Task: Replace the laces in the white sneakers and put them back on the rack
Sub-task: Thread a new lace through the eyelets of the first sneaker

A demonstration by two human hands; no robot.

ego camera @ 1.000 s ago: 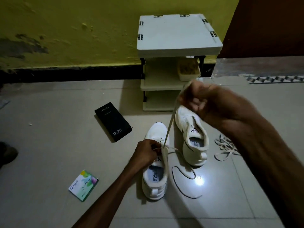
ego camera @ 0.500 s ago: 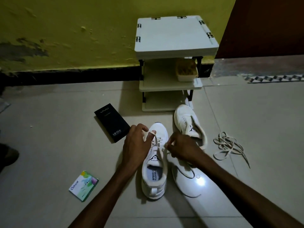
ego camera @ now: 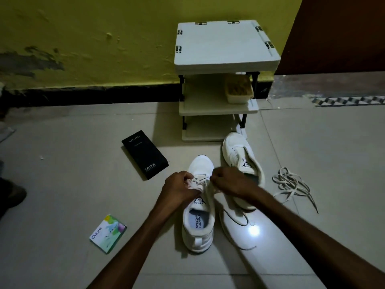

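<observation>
You have 2 white sneakers, the near sneaker and the far sneaker, each with a black logo on its tongue. The lace is cream and the loose laces are off-white. The rack is white with black legs. The box is black with pale lettering, and the packet is white and green. The wall is yellow-green with grey patches above a black skirting.

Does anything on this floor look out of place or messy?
A tangled lace lies loose on the tiles, right of the unlaced far sneaker. A black box and a green packet lie stray further left.
</observation>
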